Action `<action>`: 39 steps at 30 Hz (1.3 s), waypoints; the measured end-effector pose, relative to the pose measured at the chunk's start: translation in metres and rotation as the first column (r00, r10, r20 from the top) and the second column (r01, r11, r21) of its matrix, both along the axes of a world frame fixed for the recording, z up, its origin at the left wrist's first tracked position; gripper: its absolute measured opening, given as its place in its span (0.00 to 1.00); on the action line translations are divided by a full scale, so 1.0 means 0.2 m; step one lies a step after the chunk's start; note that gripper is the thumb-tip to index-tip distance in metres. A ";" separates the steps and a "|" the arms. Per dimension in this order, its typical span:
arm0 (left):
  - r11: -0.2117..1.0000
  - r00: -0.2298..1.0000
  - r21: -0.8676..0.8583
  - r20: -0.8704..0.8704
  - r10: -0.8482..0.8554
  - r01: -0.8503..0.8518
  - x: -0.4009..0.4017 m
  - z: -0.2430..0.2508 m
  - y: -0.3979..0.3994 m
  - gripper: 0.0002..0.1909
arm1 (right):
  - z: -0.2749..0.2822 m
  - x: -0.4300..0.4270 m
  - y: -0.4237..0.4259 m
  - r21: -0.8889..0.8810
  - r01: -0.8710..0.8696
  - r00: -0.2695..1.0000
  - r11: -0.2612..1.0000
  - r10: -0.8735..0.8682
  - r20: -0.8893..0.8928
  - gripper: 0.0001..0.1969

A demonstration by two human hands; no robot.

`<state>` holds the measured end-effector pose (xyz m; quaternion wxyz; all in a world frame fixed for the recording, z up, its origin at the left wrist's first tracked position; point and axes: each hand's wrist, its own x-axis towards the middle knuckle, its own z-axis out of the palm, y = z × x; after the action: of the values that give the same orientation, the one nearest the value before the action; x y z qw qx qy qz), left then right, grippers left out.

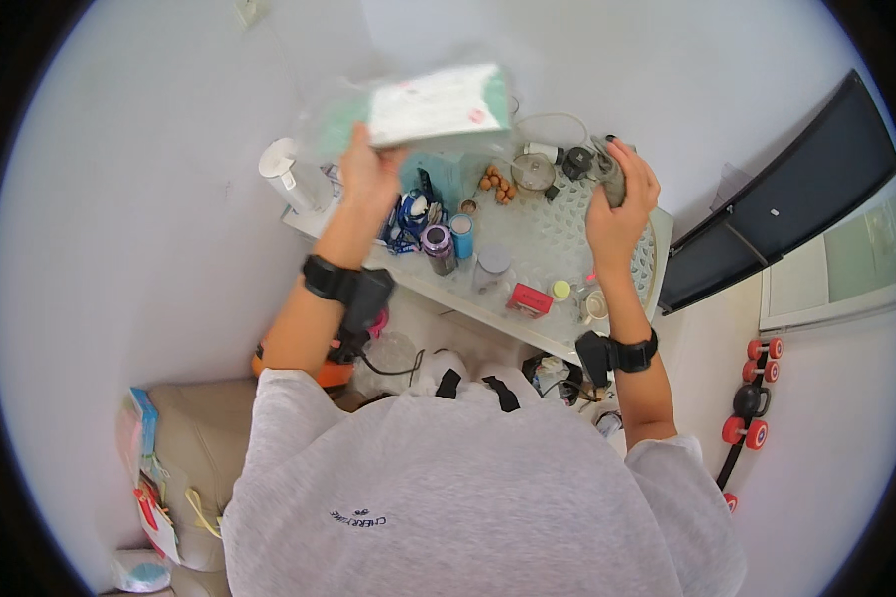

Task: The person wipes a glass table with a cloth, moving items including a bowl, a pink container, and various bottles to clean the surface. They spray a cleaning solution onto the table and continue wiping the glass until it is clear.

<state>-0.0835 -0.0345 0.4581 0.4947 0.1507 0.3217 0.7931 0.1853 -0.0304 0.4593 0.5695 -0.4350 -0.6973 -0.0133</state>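
My left hand (369, 168) grips the lower edge of a white and green package in clear plastic wrap (437, 108), lifted above the far side of the table (552, 224) and blurred. Over the table's right side, my right hand (623, 194) holds a grey-green cloth-like item (609, 173) between thumb and fingers; its exact kind is unclear. Left of that item stand a dark round-topped object (576, 162) and a clear round lid or bowl (533, 172). Small round brown items (499, 183) lie farther left. Below my left hand is a light-blue container (437, 175), partly covered.
A white electric kettle (287, 175) stands at the table's left. Along the near edge are a purple-lidded bottle (438, 246), a blue canister (461, 235), a red box (529, 300) and a mug (593, 306). Dumbbells (745, 433) are racked right; a beige sofa (201, 440) is left.
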 end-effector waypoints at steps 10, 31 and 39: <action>0.936 0.937 -0.232 0.168 0.306 -0.264 -0.84 -0.24 -0.38 0.20 | -0.27 -0.14 -0.07 -0.606 -0.492 0.869 0.625 0.311 -0.385 0.19; 0.899 0.918 -0.349 0.196 0.345 -0.263 -1.86 -0.85 0.12 0.24 | -0.72 -2.25 0.44 -0.584 -0.762 0.528 -0.280 0.253 -0.811 0.40; 0.855 0.954 -0.452 0.028 0.299 -0.255 -2.03 -1.09 0.38 0.27 | -0.82 -2.36 0.61 -0.791 -0.587 0.739 -0.172 0.286 -0.610 0.40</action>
<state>-0.4889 0.0408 0.2401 0.4115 -0.0524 0.4876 0.7682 -0.2861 0.0917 0.2957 0.1452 -0.4266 -0.5381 0.7123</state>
